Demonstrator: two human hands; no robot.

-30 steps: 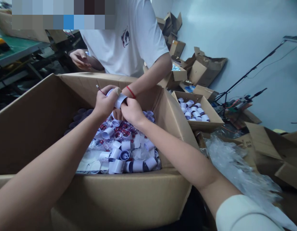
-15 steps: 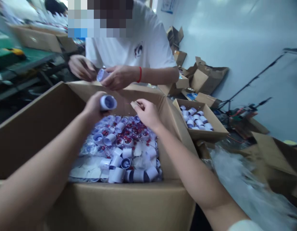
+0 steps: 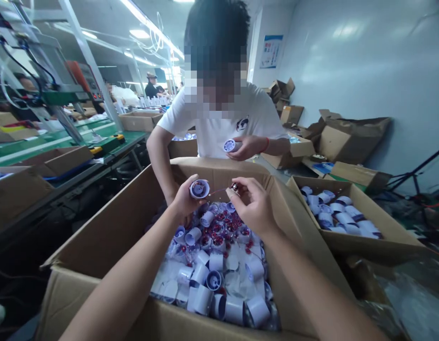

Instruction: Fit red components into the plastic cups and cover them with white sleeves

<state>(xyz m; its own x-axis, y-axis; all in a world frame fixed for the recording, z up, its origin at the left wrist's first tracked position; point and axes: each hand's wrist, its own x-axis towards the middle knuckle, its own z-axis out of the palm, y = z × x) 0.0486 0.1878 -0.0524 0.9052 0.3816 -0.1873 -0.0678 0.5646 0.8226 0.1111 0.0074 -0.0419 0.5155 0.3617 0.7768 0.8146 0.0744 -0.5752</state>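
Note:
My left hand (image 3: 183, 201) is closed round a white plastic cylindrical housing (image 3: 200, 189), its open end turned towards me and inner parts showing. Between the thumb and fingers of my right hand (image 3: 255, 204) is a small shiny round metal part (image 3: 235, 186). A thin wire (image 3: 218, 191) runs from this part towards the housing. Both hands are above a large cardboard box (image 3: 109, 251). Many loose white housings (image 3: 203, 299), red pieces (image 3: 222, 227) and clear plastic lie inside it.
Across the box a co-worker (image 3: 210, 137) holds another housing (image 3: 229, 145) and reaches one arm into the box. A smaller carton of housings (image 3: 400, 239) stands at right. A green workbench (image 3: 134, 138) with machinery is at left; flattened cartons (image 3: 350, 137) lie by the wall.
My view has swung left and up. My right hand now shows the round metal part and wire near the housing. The co-worker's one arm has gone down into the box.

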